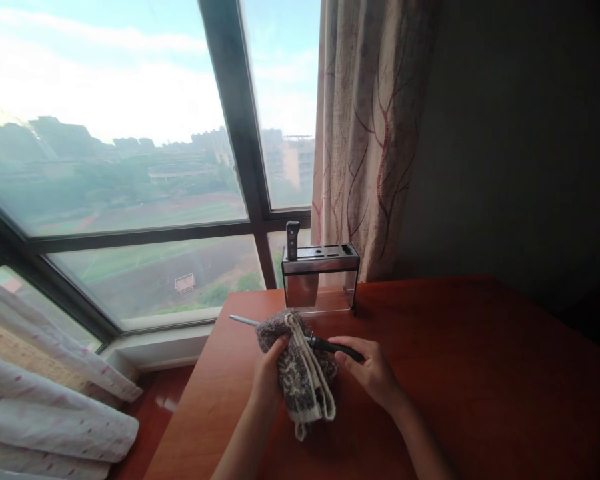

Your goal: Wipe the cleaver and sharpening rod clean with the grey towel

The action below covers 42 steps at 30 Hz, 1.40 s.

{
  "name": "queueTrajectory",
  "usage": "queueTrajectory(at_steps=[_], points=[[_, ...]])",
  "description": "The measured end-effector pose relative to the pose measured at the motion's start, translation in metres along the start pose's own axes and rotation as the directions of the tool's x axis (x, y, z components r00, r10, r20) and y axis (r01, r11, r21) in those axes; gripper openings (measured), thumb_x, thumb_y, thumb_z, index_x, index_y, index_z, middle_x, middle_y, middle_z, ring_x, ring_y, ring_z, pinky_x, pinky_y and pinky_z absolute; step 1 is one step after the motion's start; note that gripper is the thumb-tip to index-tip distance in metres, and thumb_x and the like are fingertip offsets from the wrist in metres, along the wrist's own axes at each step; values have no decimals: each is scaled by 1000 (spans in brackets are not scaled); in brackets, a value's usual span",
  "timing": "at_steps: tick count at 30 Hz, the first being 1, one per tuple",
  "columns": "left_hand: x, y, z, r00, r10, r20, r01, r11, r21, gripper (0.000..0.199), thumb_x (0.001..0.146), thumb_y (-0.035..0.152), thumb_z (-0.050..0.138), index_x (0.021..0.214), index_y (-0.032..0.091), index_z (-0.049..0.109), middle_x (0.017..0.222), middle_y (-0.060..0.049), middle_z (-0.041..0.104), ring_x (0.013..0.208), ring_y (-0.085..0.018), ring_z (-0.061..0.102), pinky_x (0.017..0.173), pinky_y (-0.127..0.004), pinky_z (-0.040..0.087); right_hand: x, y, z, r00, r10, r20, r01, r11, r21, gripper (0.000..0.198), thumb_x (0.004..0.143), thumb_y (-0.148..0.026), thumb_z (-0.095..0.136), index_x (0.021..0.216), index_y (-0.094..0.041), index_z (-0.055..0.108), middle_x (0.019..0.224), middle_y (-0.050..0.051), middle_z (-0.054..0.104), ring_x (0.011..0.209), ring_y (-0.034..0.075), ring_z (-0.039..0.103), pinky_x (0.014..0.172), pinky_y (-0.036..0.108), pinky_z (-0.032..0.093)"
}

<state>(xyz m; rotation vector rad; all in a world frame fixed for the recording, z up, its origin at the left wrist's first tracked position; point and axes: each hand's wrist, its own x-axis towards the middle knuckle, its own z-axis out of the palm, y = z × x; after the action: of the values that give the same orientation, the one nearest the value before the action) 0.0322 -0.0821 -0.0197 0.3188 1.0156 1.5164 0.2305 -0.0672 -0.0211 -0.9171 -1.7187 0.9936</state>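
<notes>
My left hand's (269,371) fingers are wrapped around a grey patterned cloth (300,370), bunched over a sharpening rod (245,322) low over the red-brown surface (455,373). My right hand's (373,370) fingers are closed on the rod's black handle (337,348). Behind stands a knife block (321,277).

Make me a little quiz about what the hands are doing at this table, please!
1. True or false: the left hand holds a grey patterned cloth.
2. What does the right hand grip? A) a spoon B) the dark handle of a sharpening rod C) a cup
3. What stands behind the hands on the wooden table?

Key
1. True
2. B
3. A knife block with one knife handle sticking up.
</notes>
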Motion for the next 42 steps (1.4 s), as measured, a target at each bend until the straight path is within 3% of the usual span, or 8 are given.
queueTrajectory(at_steps=[6, 10, 14, 21, 26, 30, 37, 42], points=[[4, 9, -5, 996, 82, -18, -82, 997, -13, 29, 62, 26, 76, 87, 15, 64, 67, -4, 73, 62, -24, 71, 62, -34, 58, -2, 0, -17, 988, 143, -49, -140, 988, 62, 35, 84, -48, 59, 94, -17, 73, 58, 1, 65, 52, 15, 57, 50, 25, 42], [5, 12, -8, 996, 91, -6, -91, 996, -20, 32, 62, 25, 77, 89, 14, 65, 70, -5, 74, 66, -26, 72, 65, -35, 59, -3, 6, -26, 972, 201, -125, -188, 976, 108, 40, 86, -50, 54, 89, -15, 73, 44, -3, 51, 42, 12, 45, 45, 24, 32], [7, 14, -11, 998, 67, 3, -67, 997, -44, 29, 64, 25, 75, 89, 13, 66, 70, -7, 74, 67, -27, 72, 66, -36, 59, -3, 9, -31, 961, 218, -172, -198, 972, 126, 43, 88, -52, 50, 85, -15, 72, 44, -4, 47, 42, 11, 43, 44, 24, 31], [1, -4, -4, 991, -124, 48, 126, 991, -40, 30, 65, 29, 76, 87, 11, 67, 74, -11, 75, 69, -28, 72, 65, -37, 59, -3, 12, -17, 981, 170, -95, -162, 983, 85, 35, 80, -50, 62, 89, -18, 73, 61, 2, 66, 50, 14, 55, 48, 24, 42], [0, -18, -4, 996, -84, 42, 84, 996, 0, 39, 61, 26, 81, 94, 13, 66, 78, -8, 75, 68, -24, 72, 66, -32, 58, -2, 16, -1, 991, 128, -32, -125, 988, 91, 32, 81, -46, 63, 91, -18, 74, 70, 3, 70, 55, 15, 59, 53, 24, 46], [2, -17, -5, 994, -91, 58, 91, 996, 4, 37, 63, 28, 80, 93, 12, 66, 77, -9, 75, 64, -23, 71, 63, -34, 59, 0, 17, -3, 991, 134, -18, -132, 986, 98, 31, 81, -44, 64, 94, -18, 75, 71, 3, 71, 55, 14, 57, 53, 24, 45], [7, 7, -8, 999, -16, 35, 17, 999, -42, 21, 68, 25, 73, 82, 11, 67, 66, -9, 74, 63, -26, 72, 63, -36, 60, -1, 15, -18, 985, 166, -40, -162, 983, 92, 32, 81, -45, 64, 94, -18, 75, 64, 2, 66, 54, 14, 53, 51, 25, 40], [14, 28, -20, 999, 36, 4, -35, 991, -132, 20, 70, 25, 70, 83, 10, 69, 71, -11, 75, 65, -27, 72, 65, -38, 61, -3, 15, -29, 978, 201, -63, -189, 970, 153, 31, 82, -45, 63, 93, -18, 73, 59, 0, 61, 53, 13, 51, 51, 24, 37]])
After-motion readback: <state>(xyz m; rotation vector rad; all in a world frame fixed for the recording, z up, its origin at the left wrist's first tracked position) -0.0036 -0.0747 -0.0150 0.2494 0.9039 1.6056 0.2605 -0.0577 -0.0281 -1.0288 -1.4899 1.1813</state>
